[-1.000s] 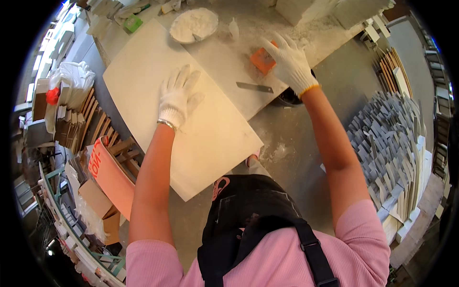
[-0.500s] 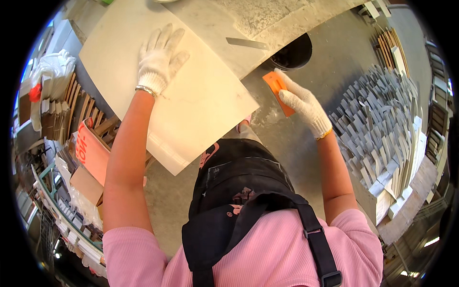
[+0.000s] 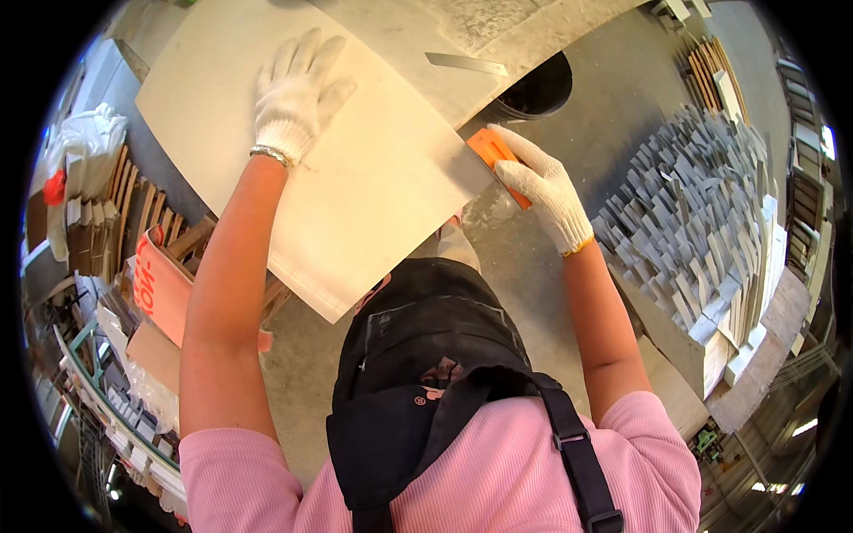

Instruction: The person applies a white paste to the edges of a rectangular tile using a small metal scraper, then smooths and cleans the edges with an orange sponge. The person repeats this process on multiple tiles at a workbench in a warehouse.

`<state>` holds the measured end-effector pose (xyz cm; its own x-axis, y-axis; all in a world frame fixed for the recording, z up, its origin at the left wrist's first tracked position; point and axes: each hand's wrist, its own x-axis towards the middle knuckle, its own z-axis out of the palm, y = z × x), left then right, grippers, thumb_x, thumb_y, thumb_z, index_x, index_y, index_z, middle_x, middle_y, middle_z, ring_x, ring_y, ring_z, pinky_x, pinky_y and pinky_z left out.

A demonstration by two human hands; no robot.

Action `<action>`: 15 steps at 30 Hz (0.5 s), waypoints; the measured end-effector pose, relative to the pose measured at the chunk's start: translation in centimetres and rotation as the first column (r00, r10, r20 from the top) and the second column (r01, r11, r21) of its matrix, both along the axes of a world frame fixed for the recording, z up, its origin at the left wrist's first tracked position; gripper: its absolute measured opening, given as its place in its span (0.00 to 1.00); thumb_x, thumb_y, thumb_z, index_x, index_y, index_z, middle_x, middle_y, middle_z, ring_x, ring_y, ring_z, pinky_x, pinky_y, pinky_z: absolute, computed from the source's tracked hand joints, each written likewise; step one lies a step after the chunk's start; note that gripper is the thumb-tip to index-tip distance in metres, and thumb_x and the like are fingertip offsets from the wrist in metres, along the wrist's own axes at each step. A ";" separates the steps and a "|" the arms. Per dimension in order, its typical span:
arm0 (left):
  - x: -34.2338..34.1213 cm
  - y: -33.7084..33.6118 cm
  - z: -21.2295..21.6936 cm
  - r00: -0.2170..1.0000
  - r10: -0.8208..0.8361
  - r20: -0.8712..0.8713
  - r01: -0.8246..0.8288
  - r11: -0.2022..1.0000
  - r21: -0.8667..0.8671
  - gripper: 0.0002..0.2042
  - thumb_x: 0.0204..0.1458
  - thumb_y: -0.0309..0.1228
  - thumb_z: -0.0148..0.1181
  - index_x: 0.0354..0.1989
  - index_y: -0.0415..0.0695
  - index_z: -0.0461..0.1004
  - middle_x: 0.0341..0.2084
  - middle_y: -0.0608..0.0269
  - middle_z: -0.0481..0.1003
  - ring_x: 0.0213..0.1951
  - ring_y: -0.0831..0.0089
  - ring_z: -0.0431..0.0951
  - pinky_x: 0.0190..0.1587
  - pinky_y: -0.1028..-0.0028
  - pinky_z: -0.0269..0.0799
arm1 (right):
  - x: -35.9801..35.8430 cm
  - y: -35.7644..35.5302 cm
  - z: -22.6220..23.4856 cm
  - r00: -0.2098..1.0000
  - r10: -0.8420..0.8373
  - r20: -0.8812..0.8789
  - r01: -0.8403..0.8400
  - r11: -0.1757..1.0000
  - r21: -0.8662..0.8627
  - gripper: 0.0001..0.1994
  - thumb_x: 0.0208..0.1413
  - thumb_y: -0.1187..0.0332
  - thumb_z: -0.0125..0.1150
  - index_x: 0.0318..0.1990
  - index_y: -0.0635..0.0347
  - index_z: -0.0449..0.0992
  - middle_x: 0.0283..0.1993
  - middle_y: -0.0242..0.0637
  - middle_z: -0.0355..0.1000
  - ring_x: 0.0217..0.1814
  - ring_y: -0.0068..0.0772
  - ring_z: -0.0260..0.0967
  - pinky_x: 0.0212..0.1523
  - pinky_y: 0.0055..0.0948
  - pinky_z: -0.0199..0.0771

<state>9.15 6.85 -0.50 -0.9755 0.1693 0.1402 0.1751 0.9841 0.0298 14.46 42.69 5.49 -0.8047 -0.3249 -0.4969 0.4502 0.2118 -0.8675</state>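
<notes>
A large cream tile or panel [image 3: 382,195] lies on a dusty table, its near corner jutting out over the table's edge. Gloved in white knit, my left hand [image 3: 295,98] rests flat on it with the fingers spread. My right hand [image 3: 544,182], in a matching glove, grips an orange block-shaped hand tool [image 3: 498,160]. The tool is at the panel's right edge; whether they touch I cannot tell. Beyond the panel a thin metal strip [image 3: 466,63] lies on the table.
A black bucket [image 3: 536,89] stands on the floor beside the table [image 3: 577,22]. Many upright grey strips [image 3: 684,218] are packed together at the right. Wooden boards [image 3: 133,195], a white plastic bag [image 3: 89,133] and cardboard [image 3: 160,351] crowd the left side.
My right hand has brought the orange tool leftward, up to the panel's right edge. My left hand stays flat on the panel. The whole view has shifted slightly.
</notes>
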 end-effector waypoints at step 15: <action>-0.4 1.0 0.5 1.000 -0.003 0.019 0.003 1.000 -0.008 0.31 0.63 0.53 0.51 0.73 0.58 0.60 0.74 0.60 0.56 0.74 0.51 0.53 0.73 0.49 0.47 | 0.0 -0.9 -1.6 0.997 -0.008 -0.072 0.017 0.993 0.121 0.35 0.58 0.52 0.65 0.68 0.64 0.69 0.63 0.40 0.73 0.62 0.30 0.69 0.63 0.27 0.65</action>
<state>8.73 7.88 -0.03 -0.9775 0.1732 0.1207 0.1774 0.9838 0.0248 14.41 41.82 3.91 -0.8432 -0.2556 -0.4730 0.3912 0.3119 -0.8659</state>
